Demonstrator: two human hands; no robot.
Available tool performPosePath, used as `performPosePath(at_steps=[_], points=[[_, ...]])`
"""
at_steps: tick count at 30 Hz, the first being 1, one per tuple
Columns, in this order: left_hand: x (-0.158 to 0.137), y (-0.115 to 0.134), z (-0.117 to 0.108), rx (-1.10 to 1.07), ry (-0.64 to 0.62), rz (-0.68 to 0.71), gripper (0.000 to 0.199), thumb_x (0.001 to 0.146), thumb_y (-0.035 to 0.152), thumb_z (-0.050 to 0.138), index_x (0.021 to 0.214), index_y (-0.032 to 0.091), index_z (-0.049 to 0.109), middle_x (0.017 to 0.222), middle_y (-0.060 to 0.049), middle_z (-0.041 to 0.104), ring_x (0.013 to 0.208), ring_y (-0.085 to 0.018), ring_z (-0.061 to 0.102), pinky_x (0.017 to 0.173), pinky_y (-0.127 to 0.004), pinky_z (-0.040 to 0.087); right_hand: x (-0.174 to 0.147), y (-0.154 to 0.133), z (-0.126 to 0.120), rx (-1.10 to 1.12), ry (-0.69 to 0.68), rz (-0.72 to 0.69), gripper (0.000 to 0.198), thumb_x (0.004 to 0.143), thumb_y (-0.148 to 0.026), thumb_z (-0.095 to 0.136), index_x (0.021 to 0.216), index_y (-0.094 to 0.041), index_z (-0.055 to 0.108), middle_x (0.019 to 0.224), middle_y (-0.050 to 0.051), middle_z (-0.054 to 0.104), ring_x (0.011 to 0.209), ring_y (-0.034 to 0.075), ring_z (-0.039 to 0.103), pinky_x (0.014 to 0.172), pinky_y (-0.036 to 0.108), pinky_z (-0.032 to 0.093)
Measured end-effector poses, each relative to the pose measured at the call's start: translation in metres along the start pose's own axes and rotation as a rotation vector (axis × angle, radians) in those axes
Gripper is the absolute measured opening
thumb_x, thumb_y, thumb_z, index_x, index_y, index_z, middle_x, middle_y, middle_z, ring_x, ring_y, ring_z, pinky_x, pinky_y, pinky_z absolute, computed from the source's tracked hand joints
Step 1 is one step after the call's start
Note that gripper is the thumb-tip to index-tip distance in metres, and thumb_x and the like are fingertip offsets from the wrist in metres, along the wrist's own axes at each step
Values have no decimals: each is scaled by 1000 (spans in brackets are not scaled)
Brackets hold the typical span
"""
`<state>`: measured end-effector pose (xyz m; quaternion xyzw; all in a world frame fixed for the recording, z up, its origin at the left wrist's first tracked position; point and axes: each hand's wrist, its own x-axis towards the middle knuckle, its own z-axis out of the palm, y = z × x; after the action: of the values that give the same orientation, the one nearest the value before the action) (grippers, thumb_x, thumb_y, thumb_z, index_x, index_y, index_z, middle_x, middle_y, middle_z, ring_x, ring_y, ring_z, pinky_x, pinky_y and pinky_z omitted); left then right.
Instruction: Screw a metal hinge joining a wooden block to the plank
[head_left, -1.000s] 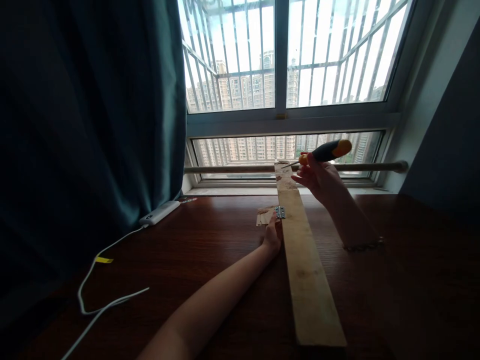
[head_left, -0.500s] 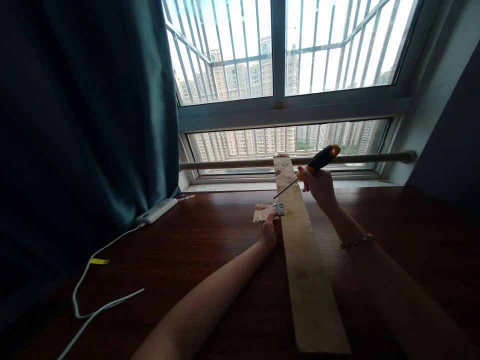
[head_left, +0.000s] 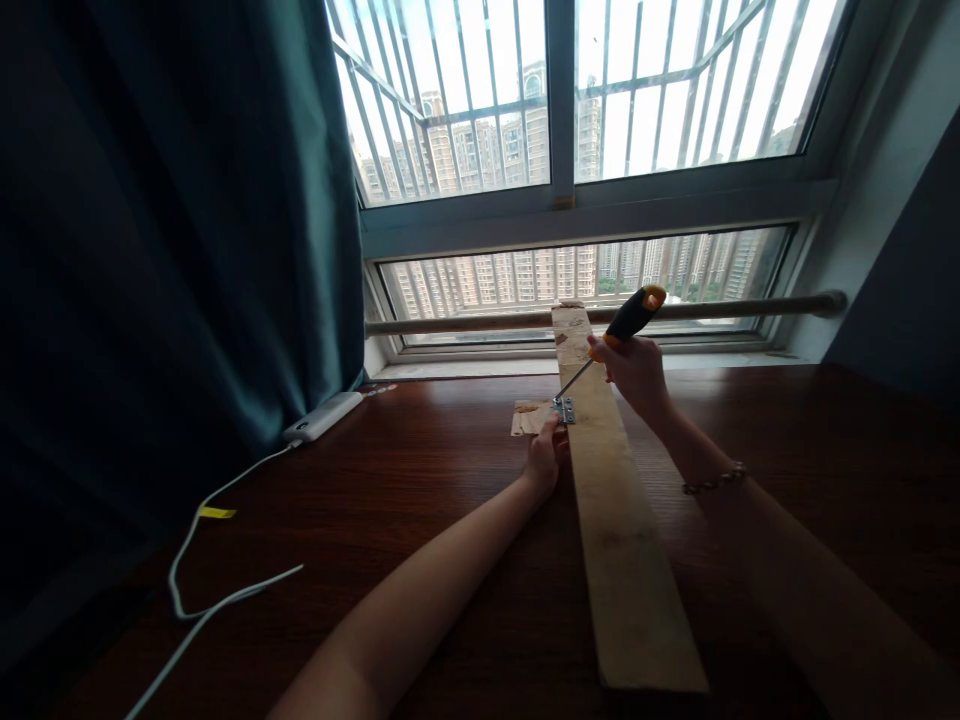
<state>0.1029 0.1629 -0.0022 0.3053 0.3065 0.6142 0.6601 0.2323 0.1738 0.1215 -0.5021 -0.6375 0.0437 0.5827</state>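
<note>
My right hand (head_left: 636, 378) is wrapped round a screwdriver (head_left: 634, 314) with a black and yellow handle. Its shaft slants down to the left, and the tip meets the left leaf of a small metal hinge (head_left: 570, 411). The hinge spans the left edge of a long wooden plank (head_left: 622, 540) and a small wooden piece (head_left: 529, 419) beside it. My left hand (head_left: 545, 461) grips the small piece from the near side, one finger pressed by the hinge and the other fingers partly hidden underneath.
A dark brown wooden surface (head_left: 420, 490) lies under the work. On its left are a white power strip (head_left: 328, 416) and a white cable (head_left: 180, 560) with a yellow tag. A dark curtain (head_left: 300, 200) hangs at left; a rail (head_left: 465, 324) crosses before the barred window.
The screwdriver has come down and its tip, earlier just above the hinge, now touches it. My left hand keeps its hold on the small wooden piece. The view has shifted slightly.
</note>
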Motion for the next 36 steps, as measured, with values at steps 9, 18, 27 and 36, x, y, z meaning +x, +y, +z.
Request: performPosePath(at_steps=[9,18,27,36], points=[[6,1,-6,147,121,127,22,67,34,62,80,16,62,84,-6,65,80,-16,61,64,-23,48,-4,-14,-3,-96,10,-115,34,63,-50,62,59,-16,64,62,5,63,59,18,59,55,26,42],[6,5,-9,259,110,175,20,73,36,54,75,17,61,79,-3,64,68,-13,58,58,-21,45,5,-30,-29,428,-180,243,36,51,-42,74,66,-10,65,56,5,63,40,11,54,37,21,45],[9,6,-18,492,156,202,35,77,36,45,47,19,45,43,2,42,43,-9,38,47,-21,33,4,-30,-25,412,-208,338,34,46,-37,77,59,-9,63,50,4,61,37,11,54,32,18,45],[16,2,-26,551,184,154,35,73,45,47,51,17,48,44,2,43,45,-10,40,46,-23,30,3,-23,-19,388,-215,359,36,45,-39,78,60,-10,63,52,4,62,38,11,55,33,19,46]])
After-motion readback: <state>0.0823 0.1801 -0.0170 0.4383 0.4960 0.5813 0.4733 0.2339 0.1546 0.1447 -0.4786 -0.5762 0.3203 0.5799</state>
